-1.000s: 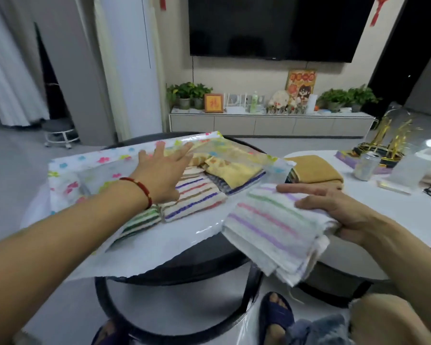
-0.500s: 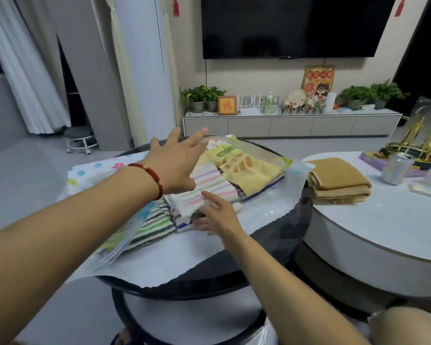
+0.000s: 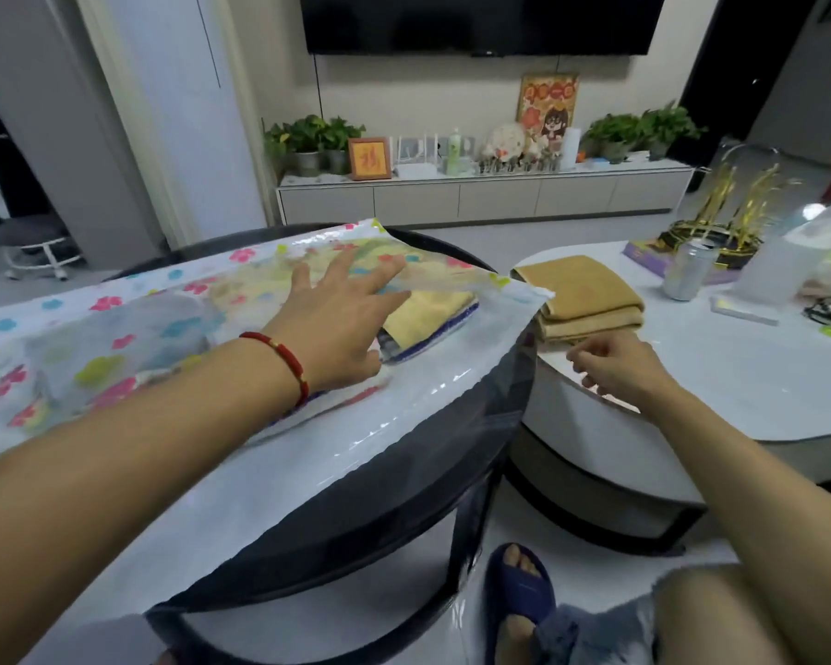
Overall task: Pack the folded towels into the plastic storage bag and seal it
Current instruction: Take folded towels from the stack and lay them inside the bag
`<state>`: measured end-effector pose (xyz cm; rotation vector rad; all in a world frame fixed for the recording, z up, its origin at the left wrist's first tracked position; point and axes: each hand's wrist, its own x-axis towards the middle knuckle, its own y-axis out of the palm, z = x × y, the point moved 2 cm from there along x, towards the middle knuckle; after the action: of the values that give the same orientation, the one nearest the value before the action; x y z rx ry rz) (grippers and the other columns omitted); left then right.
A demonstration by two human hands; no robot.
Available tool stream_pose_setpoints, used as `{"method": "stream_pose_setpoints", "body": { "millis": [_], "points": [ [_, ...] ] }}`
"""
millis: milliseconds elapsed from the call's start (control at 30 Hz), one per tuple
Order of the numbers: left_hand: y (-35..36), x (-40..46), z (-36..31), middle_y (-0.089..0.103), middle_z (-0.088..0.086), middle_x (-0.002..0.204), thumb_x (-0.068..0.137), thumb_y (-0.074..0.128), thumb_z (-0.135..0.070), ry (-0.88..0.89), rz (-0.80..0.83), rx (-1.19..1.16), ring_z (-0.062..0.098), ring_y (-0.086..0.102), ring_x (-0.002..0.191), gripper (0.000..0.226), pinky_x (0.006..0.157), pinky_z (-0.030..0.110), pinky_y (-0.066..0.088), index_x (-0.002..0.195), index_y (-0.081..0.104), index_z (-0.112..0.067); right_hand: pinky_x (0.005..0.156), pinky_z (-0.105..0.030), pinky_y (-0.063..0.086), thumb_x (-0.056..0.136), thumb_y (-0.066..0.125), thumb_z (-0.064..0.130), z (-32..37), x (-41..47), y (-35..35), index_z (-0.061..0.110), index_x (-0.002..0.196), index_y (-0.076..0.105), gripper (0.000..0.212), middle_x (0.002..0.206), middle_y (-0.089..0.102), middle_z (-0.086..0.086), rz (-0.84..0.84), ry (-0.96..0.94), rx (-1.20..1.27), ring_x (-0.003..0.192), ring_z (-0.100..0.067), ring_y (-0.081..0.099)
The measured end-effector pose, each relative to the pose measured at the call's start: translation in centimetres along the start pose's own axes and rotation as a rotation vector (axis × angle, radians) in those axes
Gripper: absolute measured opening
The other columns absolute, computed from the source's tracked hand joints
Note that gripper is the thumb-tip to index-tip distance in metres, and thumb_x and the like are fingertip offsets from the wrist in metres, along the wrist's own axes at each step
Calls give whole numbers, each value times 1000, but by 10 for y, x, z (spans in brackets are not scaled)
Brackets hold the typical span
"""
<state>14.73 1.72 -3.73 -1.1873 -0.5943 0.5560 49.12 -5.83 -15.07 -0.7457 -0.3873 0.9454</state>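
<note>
A clear plastic storage bag (image 3: pixel 116 324) printed with coloured flowers lies flat on the round black table (image 3: pixel 480 434). Folded towels show through it, among them a yellow one (image 3: pixel 428 312) near the bag's open right end. My left hand (image 3: pixel 341 319), fingers spread, lies flat on top of the bag over the towels. My right hand (image 3: pixel 615 364) hovers with loosely curled fingers over the edge of the white table (image 3: pixel 739 376), holding nothing, just in front of a stack of folded tan towels (image 3: pixel 581 297).
On the white table stand a drink can (image 3: pixel 689 268), a gold ornament (image 3: pixel 720 218) and a white plastic bag (image 3: pixel 821 252). A TV cabinet (image 3: pixel 480 194) with plants lines the far wall. My foot in a blue slipper (image 3: pixel 519 587) is on the floor between the tables.
My right hand pushed the striped towel into the bag, then drew out and moved right toward the tan towels. My left hand lowered the bag's top sheet over the towels.
</note>
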Motion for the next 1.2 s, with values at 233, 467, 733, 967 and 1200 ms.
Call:
{"method": "stream_pose_setpoints", "body": {
  "millis": [233, 467, 733, 967, 1200],
  "points": [
    [15, 46, -30, 2, -7, 165, 86, 60, -34, 52, 6, 37, 37, 8, 148, 70, 109, 70, 23, 148, 29, -39, 102, -48, 51, 98, 54, 18, -26, 92, -27, 15, 129, 70, 36, 133, 65, -20, -320, 15, -123, 119, -41, 61],
    [19, 76, -36, 7, -9, 165, 86, 60, -41, 47, -53, -9, 33, 13, 147, 68, 110, 65, 27, 148, 31, -41, 113, -53, 34, 109, 33, 46, -46, 171, -12, 38, 151, 44, 45, 146, 51, -23, -149, 162, -267, 134, -47, 45],
    [20, 82, -35, 19, -8, 163, 85, 59, -39, 35, -91, -50, 30, 19, 146, 63, 111, 60, 29, 145, 38, -40, 100, -48, 50, 95, 54, 43, -32, 183, -17, 39, 134, 60, 39, 127, 67, -16, -275, 82, -266, 118, -40, 60],
    [23, 67, -30, 22, -6, 162, 84, 60, -36, 34, -108, -10, 34, 19, 145, 58, 110, 61, 27, 138, 44, -48, 87, -42, 59, 88, 72, 4, -25, 182, -35, 32, 128, 68, 49, 122, 53, -6, -76, 143, 295, 97, -23, 57],
    [29, 16, -16, 50, 5, 147, 80, 67, -41, 58, -162, 150, 45, 38, 134, 26, 101, 71, 30, 104, 74, -34, 69, -37, 53, 80, 71, 2, -5, 92, -67, 25, 117, 77, 44, 112, 59, -6, -241, 50, 757, 93, -24, 58]
  ]
}}
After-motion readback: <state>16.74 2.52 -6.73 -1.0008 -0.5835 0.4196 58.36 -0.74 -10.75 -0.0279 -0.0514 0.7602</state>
